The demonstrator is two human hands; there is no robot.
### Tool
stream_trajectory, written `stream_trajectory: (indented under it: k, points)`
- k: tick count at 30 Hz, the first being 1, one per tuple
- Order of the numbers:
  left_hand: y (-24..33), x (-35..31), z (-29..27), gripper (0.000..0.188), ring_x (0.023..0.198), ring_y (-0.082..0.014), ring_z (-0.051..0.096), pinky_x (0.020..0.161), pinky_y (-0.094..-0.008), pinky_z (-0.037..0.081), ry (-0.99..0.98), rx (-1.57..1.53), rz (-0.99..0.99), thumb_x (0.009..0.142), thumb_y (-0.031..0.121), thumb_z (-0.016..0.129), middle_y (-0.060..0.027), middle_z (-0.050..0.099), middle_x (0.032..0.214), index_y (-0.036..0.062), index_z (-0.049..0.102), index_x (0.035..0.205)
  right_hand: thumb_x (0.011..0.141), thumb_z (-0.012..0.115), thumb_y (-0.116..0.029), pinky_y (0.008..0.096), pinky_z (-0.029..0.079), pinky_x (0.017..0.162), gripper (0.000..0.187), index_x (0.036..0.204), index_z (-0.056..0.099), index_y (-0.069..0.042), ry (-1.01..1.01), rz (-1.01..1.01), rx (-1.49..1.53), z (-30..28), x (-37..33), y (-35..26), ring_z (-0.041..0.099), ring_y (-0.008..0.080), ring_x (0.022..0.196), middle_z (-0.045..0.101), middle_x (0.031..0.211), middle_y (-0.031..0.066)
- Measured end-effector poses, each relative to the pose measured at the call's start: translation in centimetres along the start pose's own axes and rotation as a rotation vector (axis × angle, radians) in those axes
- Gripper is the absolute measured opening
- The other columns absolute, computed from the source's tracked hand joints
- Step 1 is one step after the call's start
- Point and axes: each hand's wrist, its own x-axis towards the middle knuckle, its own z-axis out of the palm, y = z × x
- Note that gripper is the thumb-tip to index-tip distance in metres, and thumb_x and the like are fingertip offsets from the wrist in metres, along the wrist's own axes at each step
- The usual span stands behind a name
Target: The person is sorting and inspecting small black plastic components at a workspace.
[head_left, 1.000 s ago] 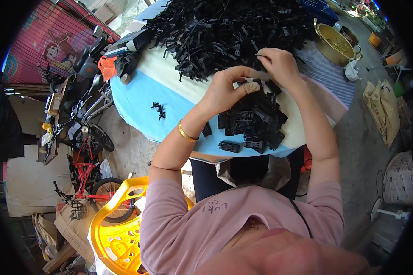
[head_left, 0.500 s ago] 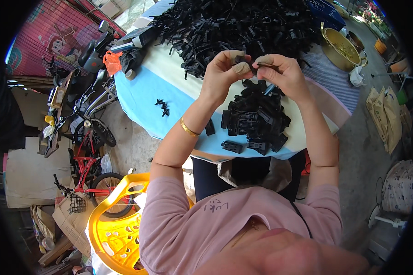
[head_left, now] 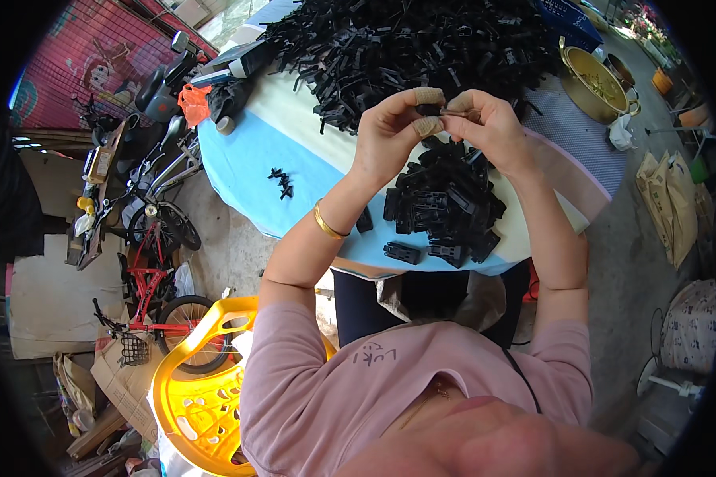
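Note:
My left hand (head_left: 386, 135) pinches a small black plastic part (head_left: 429, 110) between thumb and index finger; both of those fingers wear beige tape. Right against it, my right hand (head_left: 495, 133) is closed at the fingertips, also partly taped, and what they grip is too small to make out. Just below both hands lies a pile of chunky black plastic pieces (head_left: 445, 203) on the table. A large heap of thin black plastic parts (head_left: 422, 48) spreads beyond the hands. Several tiny black bits (head_left: 281, 183) lie apart on the left.
A round table (head_left: 254, 175) with a striped cloth bears everything. At the far right stands a brass-coloured pot (head_left: 593, 79); an orange plastic bag (head_left: 193, 105) lies on the far left. A yellow plastic chair (head_left: 203, 389) and a red bicycle (head_left: 147, 294) are on the left.
My left fingers have spread a little, and the black part shows more plainly between them. My right fingertips have drawn closer together beside it. The piles look the same.

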Motion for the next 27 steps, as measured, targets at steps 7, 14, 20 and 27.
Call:
stream_trajectory:
  k: [7,14,20,27]
  points:
    - [-0.1,-0.1,0.0,0.030,0.078,-0.0108,0.059,0.073,-0.0231,0.049,0.021,0.046,0.030,0.078,-0.006,0.057,-0.0090,0.062,0.093,-0.0046,0.053,0.108,0.083,0.056,-0.009,0.0137,0.033,0.049,0.012,0.091,0.059,-0.001,-0.052,-0.033,0.193,-0.6,-0.4,-0.6,0.048,0.0026,0.060,0.056,0.071,0.0014]
    - [0.2,-0.3,0.5,0.031,0.077,-0.0105,0.060,0.071,-0.0215,0.049,0.058,0.275,0.044,0.077,-0.004,0.060,-0.0082,0.063,0.089,-0.0049,0.054,0.107,0.085,0.054,-0.015,0.0182,0.040,0.053,0.017,0.086,0.062,0.000,0.021,-0.171,-0.202,-0.4,-0.5,-0.7,0.050,0.0056,0.057,0.057,0.063,0.0016]
    - [0.1,-0.3,0.6,0.033,0.076,-0.0113,0.061,0.071,-0.0222,0.050,0.057,0.347,0.089,0.075,-0.003,0.062,-0.0082,0.063,0.088,-0.0049,0.054,0.107,0.085,0.054,-0.011,0.0174,0.041,0.056,0.015,0.087,0.061,0.002,-0.023,-0.102,-0.204,-0.6,-0.9,-1.2,0.051,0.0055,0.060,0.055,0.066,0.0004]
    - [0.1,-0.3,0.1,0.031,0.076,-0.0123,0.061,0.071,-0.0230,0.051,-0.013,0.149,-0.092,0.076,-0.004,0.062,-0.0088,0.063,0.087,-0.0054,0.055,0.105,0.085,0.055,-0.010,0.0176,0.040,0.053,0.013,0.086,0.061,0.001,-0.061,-0.114,-0.183,-0.7,-0.8,-0.8,0.049,0.0049,0.057,0.054,0.064,-0.0001]
